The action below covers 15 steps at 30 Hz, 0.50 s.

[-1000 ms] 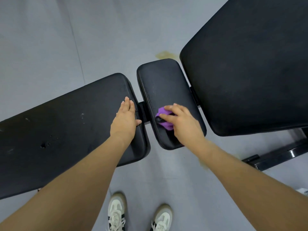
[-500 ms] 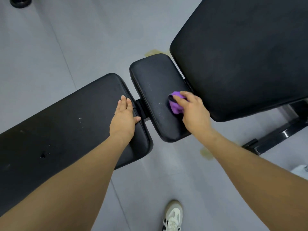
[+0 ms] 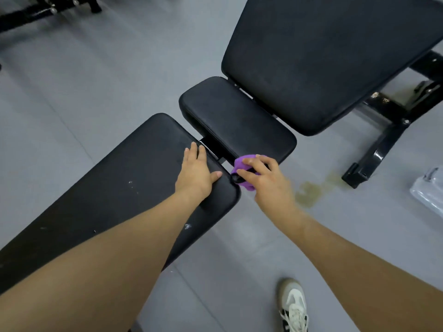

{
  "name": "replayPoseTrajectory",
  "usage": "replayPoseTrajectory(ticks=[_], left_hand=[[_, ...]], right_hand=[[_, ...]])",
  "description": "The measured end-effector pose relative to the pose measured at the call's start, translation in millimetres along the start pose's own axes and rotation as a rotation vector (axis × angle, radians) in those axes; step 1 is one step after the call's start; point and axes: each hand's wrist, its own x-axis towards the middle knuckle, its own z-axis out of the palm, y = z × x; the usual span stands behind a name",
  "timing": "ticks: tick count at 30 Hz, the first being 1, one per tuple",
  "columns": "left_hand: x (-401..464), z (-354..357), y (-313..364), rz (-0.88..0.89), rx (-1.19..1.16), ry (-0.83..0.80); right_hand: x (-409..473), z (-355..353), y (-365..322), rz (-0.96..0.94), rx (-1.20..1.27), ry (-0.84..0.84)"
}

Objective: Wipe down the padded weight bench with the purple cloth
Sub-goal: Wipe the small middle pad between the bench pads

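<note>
At the middle pad's [image 3: 237, 121] near corner, our right hand [image 3: 263, 180] grips the purple cloth [image 3: 241, 164]; we wipe with overlapping strokes while our flat, open left hand [image 3: 195, 173] braces beside it.

The long pad [image 3: 115, 188] is lying at lower left, with the small seat pad [image 3: 237, 121] sitting just beyond its far end across a narrow gap, and the large back pad [image 3: 323, 56] rising behind and to the right of the seat pad. The left hand [image 3: 195, 174] is resting flat on the long pad's far end. The right hand [image 3: 266, 180] is holding the cloth [image 3: 241, 164] against the seat pad's near corner. A shoe [image 3: 293, 305] is standing on the floor [image 3: 96, 80] at lower right; the frame base [image 3: 374, 154] is lying to the right.
</note>
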Motion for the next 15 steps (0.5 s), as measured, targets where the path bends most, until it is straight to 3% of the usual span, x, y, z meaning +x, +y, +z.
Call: replayPoseTrajectory(ticks=[7,12,15], left_hand=[[2,2,-4,0.063,0.145,-0.015],[2,0,-3,0.062,0.175,-0.018],[2,-1,-4,0.059,0.158,-0.033]], right_hand=[[12,-15,7,0.193,-0.028,0.014],[35,-4,-2,0.187,-0.036,0.036],[3,-2,9,0.097,-0.04,0.173]])
